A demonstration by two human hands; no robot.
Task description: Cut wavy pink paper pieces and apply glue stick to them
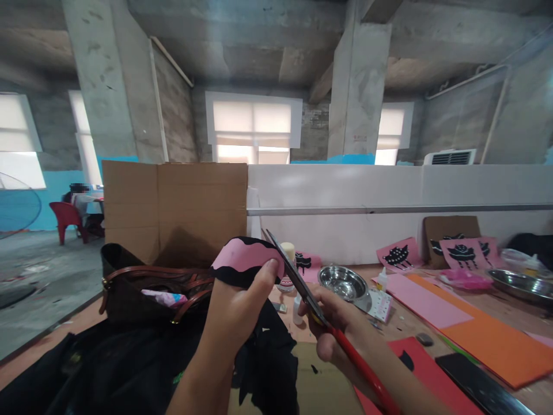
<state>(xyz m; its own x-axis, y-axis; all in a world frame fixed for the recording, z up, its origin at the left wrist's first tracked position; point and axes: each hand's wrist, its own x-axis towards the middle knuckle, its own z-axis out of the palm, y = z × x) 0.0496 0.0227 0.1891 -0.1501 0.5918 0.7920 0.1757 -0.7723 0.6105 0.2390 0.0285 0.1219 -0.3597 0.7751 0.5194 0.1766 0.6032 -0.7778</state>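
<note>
My left hand pinches a curved paper piece, pink with wavy black edges, between the thumb and the fingers behind it. My right hand grips a pair of scissors with red handles. Its blades point up and to the left, their tips slightly apart, right beside the paper's right end. Whether the blades touch the paper I cannot tell. Below the hands lie black paper scraps on a brown cardboard sheet.
A brown handbag and dark cloth lie at left. Glue bottles, a metal bowl, pink and orange sheets, and a phone are to the right. Pink pictures lean at the back. A person sits far left.
</note>
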